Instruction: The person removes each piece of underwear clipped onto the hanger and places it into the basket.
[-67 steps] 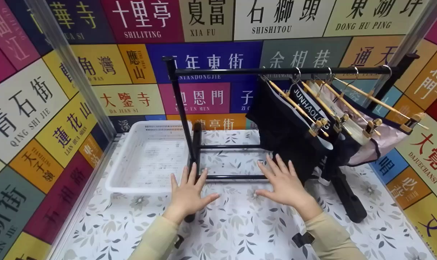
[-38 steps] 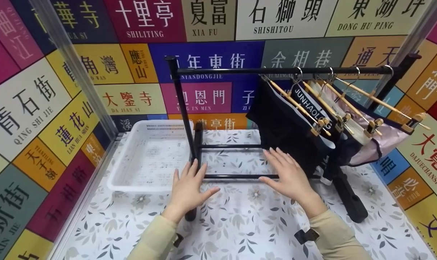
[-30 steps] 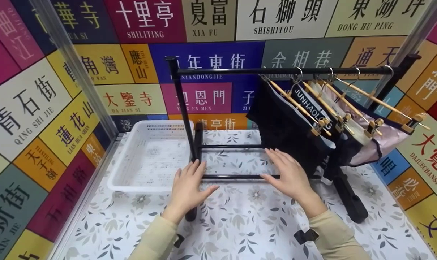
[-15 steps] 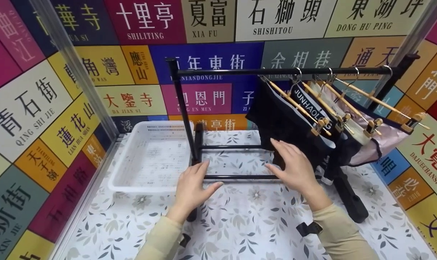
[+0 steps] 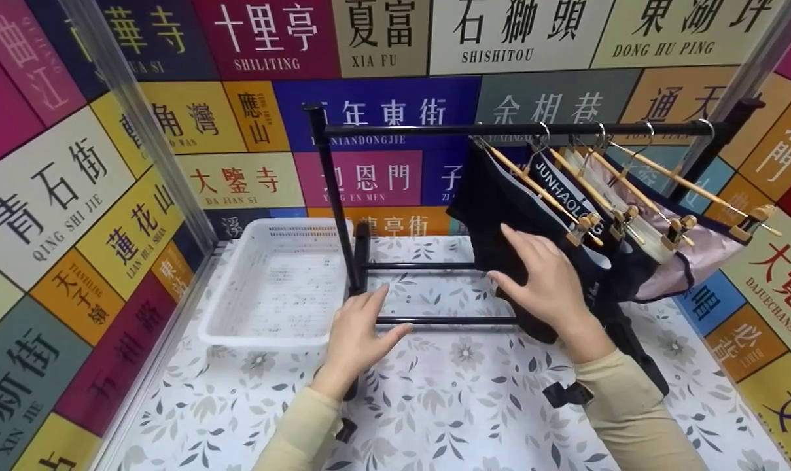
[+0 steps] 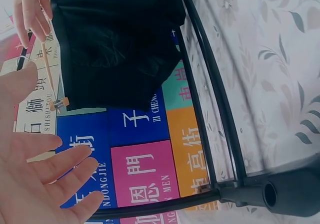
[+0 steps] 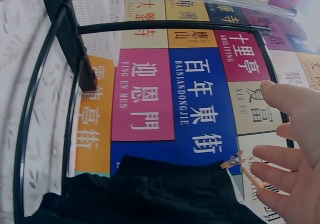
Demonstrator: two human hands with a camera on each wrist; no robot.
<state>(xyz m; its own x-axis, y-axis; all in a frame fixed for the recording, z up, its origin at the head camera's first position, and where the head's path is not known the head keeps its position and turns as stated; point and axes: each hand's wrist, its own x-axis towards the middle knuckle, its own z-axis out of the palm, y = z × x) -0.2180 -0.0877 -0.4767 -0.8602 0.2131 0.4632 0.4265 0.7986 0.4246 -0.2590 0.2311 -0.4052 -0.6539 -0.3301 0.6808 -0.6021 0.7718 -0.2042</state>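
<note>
My right hand [image 5: 545, 281] hovers before the nearest hanging garment, a pair of black boxer briefs [image 5: 493, 222]; its fingers are extended, the thumb is spread away, and it grips nothing. In the head view it overlaps the lower part of the briefs. Wooden clip hangers [image 5: 539, 190] carry the briefs and several other underpants behind them, among them a pair with a lettered waistband [image 5: 561, 190] and a pink pair [image 5: 703, 252]. My left hand [image 5: 359, 337], also loosely spread and holding nothing, is beside the left post of the black garment rack [image 5: 428, 129].
A white plastic basket [image 5: 222, 297] stands to the left of the rack. The rack's lower bars [image 5: 447, 320] run low across the floral-patterned table surface [image 5: 434, 418]. Walls of coloured sign panels [image 5: 369, 176] enclose the back and sides.
My right hand has risen up and to the right, toward the black boxer briefs. My left hand has drifted slightly right, its fingers drawn closer together. The hangers stay on the rack.
</note>
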